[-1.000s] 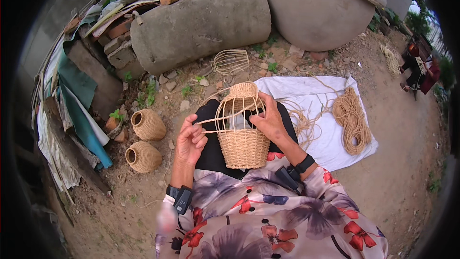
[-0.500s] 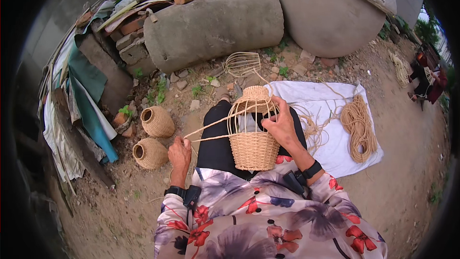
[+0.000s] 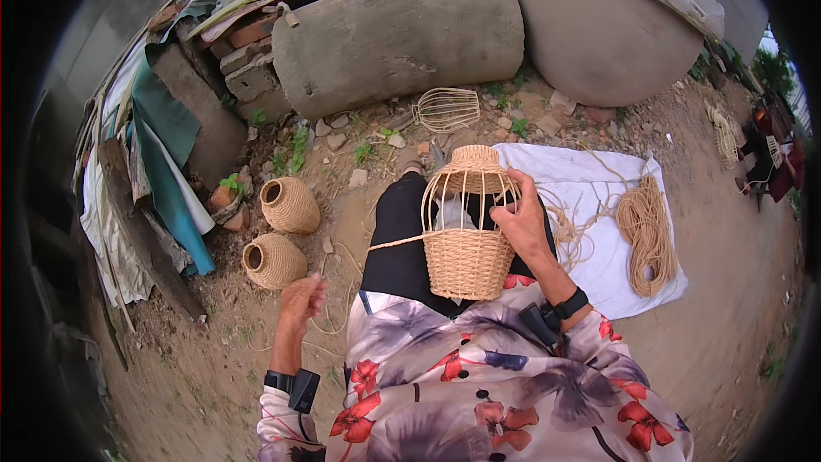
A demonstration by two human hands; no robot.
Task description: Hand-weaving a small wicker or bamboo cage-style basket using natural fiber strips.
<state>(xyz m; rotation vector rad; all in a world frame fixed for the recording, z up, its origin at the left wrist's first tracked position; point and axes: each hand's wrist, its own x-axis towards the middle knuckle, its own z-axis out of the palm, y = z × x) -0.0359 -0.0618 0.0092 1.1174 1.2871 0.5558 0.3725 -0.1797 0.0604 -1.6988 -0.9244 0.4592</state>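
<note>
A half-woven straw basket (image 3: pixel 468 265) stands in my lap, with bare upright ribs (image 3: pixel 469 192) between its woven body and a narrow woven top. My right hand (image 3: pixel 523 227) grips the ribs on the basket's right side. A twisted cord (image 3: pixel 393 241) runs leftward out of the weave. Low on the left, my left hand (image 3: pixel 304 298), apart from the basket, has its fingers curled round a thin strand of cord. Beside it on the dirt lie two round woven pots (image 3: pixel 289 216) with dark mouths, one behind the other.
A white sack (image 3: pixel 543 162) at right bears loose cord and a coiled hank (image 3: pixel 643 239). A bare cane frame (image 3: pixel 446 109) lies before a concrete cylinder (image 3: pixel 398 43). Boards and teal sheeting (image 3: pixel 171 197) pile at left. Another person (image 3: pixel 774 154) sits at far right beside a pale bundle (image 3: pixel 721 137).
My left hand has dropped down and leftward, away from the basket, drawing cord out; the upper strand across the ribs is gone from view. My right hand still grips the ribs.
</note>
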